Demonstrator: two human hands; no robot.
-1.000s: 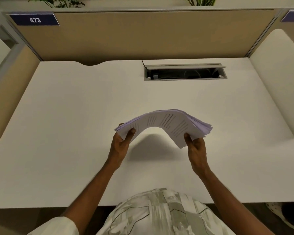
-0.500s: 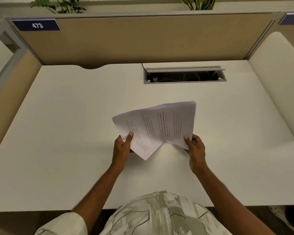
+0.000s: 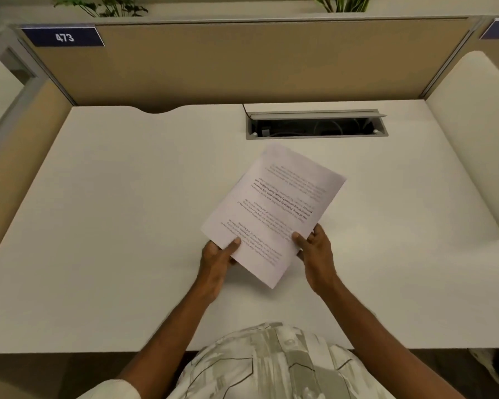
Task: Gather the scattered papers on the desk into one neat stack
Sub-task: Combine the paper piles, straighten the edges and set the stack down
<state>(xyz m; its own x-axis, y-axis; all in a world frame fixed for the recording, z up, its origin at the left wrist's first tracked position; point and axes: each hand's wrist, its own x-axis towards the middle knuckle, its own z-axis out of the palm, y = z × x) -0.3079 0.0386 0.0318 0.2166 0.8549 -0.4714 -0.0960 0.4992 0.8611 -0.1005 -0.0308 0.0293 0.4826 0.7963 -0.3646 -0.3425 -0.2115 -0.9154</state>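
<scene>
A stack of white printed papers (image 3: 274, 208) lies flat and squared, turned diagonally, over the middle of the white desk (image 3: 113, 226). Its text reads upside down to me. My left hand (image 3: 218, 260) pinches the stack's near-left corner, thumb on top. My right hand (image 3: 314, 254) grips the near-right edge, thumb on the sheet and fingers underneath. Whether the stack rests on the desk or hovers just above it I cannot tell. No loose sheets show elsewhere on the desk.
A grey cable slot (image 3: 316, 125) with its lid raised sits at the back of the desk, just beyond the papers. Tan partition walls (image 3: 242, 61) enclose the back and left. A white rounded panel (image 3: 478, 133) stands at the right edge.
The papers were arched up between both hands a second ago, then flattened out. They now lie flat, rotated diagonally and pushed farther toward the cable slot. Both hands kept their hold.
</scene>
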